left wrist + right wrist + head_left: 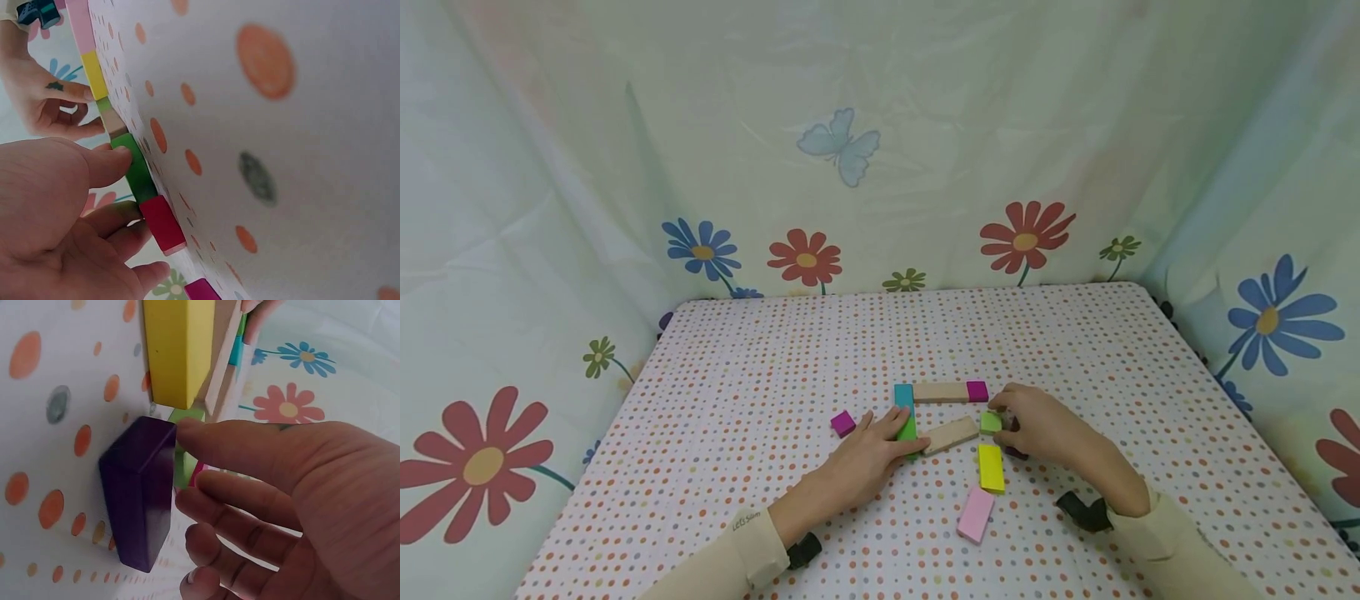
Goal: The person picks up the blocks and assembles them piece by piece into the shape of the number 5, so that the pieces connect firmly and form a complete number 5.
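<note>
My left hand (861, 458) rests on a green block (906, 429) with its fingers fairly straight. In the left wrist view, the thumb touches that green block and other fingers lie by a red block (164, 225). A teal block (903, 394) adjoins the green one's far end. With thumb and index finger, my right hand (1041, 425) pinches a light green block (990, 422). This block lies at the right end of a slanted wooden plank (951, 435). Beside the right thumb is a dark purple block (140, 487), partly hidden in the head view.
Another wooden plank (940, 392) runs from the teal block to a magenta block (977, 391). A second magenta block (843, 423) lies left of the left hand. Nearer are a yellow block (991, 468) and a pink block (975, 515). Everything lies on a dotted tablecloth (760, 367).
</note>
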`<state>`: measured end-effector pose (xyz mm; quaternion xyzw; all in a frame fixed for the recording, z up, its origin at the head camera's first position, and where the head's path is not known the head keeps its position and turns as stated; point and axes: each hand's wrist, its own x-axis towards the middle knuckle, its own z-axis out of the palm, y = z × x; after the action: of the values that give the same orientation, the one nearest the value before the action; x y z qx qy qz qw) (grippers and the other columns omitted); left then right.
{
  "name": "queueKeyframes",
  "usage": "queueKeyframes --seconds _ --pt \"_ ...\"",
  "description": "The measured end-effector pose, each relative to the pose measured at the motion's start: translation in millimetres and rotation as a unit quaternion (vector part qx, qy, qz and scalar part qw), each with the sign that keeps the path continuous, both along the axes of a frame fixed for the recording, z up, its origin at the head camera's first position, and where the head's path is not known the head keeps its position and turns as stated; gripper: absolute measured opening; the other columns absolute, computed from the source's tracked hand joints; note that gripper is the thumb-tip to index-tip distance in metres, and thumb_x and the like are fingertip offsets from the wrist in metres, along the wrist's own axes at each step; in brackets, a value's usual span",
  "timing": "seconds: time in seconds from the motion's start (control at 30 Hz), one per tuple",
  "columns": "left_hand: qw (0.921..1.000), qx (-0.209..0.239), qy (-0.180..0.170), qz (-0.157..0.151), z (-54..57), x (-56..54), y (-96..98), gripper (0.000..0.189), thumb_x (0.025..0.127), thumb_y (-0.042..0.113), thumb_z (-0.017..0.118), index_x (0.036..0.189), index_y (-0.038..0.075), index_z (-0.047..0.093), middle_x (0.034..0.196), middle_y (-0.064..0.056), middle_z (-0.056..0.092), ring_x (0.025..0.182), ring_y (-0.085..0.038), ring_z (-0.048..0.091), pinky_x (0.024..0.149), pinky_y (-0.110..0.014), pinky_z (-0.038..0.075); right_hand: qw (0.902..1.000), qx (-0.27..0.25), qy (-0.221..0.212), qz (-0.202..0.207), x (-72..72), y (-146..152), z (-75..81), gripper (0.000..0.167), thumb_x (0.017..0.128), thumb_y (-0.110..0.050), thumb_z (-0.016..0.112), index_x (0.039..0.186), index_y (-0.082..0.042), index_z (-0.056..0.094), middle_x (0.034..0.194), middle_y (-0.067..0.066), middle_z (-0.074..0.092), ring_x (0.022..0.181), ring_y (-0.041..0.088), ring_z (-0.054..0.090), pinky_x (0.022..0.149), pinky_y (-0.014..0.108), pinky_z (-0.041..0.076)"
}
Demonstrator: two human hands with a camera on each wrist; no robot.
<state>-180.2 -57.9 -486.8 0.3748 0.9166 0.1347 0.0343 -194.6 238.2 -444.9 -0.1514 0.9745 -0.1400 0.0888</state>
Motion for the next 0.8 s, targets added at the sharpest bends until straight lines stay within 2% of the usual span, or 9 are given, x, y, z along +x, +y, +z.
queueKeyframes --seconds 0.27,0.6,0.73,0.8 --pt "0.9999 -0.008 0.008 0.001 0.1 0.3 0.1 0.042 0.112 0.021 0.053 0.152 0.032 0.059 0.171 -0.017 0.036 0.161 -0.031 0.035 0.126 -0.061 0.037 0.9999 -0.010 -0.011 0.008 -1.7 -0.1 -2.1 0.035 0.088 -0.013 0.086 0.119 -0.002 0.075 0.112 0.009 0.073 0.083 0.014 0.058 0.076 0.033 0.058" --pt "1.0000 -0.003 0.001 0.001 0.9 0.3 0.4 0.041 0.113 0.022 0.051 0.152 0.031 0.059 0.171 -0.017 0.036 0.161 -0.031 0.035 0.126 -0.061 0.036 0.9999 -0.007 -0.009 0.009 -0.8 -2.7 -1.1 0.041 0.089 -0.015 0.086 0.125 0.000 0.073 0.121 0.014 0.074 0.089 0.016 0.061 0.087 0.042 0.062" --pt "1.0000 0.000 0.002 -0.001 0.4 0.0 0.1 0.041 0.112 0.022 0.052 0.152 0.031 0.060 0.171 -0.017 0.036 0.161 -0.032 0.035 0.125 -0.061 0.037 0.9998 -0.008 0.014 0.010 3.3 -0.2 1.8 0.046 0.088 -0.017 0.087 0.128 0.000 0.072 0.125 0.017 0.072 0.094 0.019 0.065 0.089 0.045 0.063" --pt "1.0000 0.001 0.001 -0.002 -0.1 -0.2 -0.2 0.041 0.112 0.022 0.052 0.152 0.030 0.060 0.171 -0.017 0.036 0.161 -0.032 0.035 0.126 -0.061 0.037 0.9994 -0.013 0.030 0.015 7.2 1.5 3.8 0.044 0.088 -0.017 0.087 0.126 -0.001 0.073 0.123 0.015 0.073 0.091 0.018 0.065 0.085 0.042 0.063"
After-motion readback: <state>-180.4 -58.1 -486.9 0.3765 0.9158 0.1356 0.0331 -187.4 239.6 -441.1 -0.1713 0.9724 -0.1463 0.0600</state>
